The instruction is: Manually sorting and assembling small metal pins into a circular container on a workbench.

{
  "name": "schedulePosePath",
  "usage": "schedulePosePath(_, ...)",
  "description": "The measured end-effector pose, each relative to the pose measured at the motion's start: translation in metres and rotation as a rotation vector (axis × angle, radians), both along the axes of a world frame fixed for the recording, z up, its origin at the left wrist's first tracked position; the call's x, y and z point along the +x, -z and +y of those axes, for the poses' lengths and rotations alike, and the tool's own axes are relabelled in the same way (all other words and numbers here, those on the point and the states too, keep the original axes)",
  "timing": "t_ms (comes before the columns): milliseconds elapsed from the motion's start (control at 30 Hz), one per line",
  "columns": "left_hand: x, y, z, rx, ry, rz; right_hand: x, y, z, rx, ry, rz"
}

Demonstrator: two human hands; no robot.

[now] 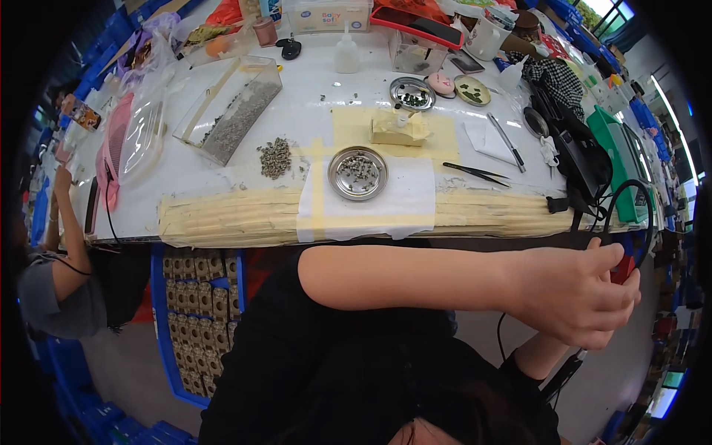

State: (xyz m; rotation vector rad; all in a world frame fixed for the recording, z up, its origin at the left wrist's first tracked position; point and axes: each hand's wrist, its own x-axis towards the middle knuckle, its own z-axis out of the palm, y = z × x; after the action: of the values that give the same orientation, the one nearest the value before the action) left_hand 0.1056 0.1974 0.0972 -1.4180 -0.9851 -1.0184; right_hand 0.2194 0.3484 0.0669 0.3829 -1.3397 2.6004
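Note:
My left arm reaches across to the right, past the table's front edge. There my left hand [582, 297] is closed with bent fingers; what they hold, if anything, is hidden. A black cable [651, 222] loops up beside these fingers, and a bit of red [624, 268] shows behind them. Of my right arm, the forearm [540, 356] rises from below, and its hand is mostly covered by the left one. On the table stands a round metal dish [358, 150] with small metal-looking parts. Black tweezers [475, 173] lie to its right, apart from both hands.
A pile of small parts [275, 158] lies left of the dish, near a clear box [236, 111] of grey granules. A pen [506, 142], a black bag [571, 148] and a green bin [604, 130] are at right. Another person's arm [68, 215] works at far left.

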Motion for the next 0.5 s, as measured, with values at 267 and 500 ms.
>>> schedulePosePath(267,-0.036,-0.010,0.002,-0.245,-0.163,0.213,0.001,0.000,-0.033,0.281,0.131,0.122)
schedulePosePath(500,0.027,0.030,-0.008,-0.453,0.910,-1.030,-0.013,-0.052,-0.018,0.746,0.857,0.058)
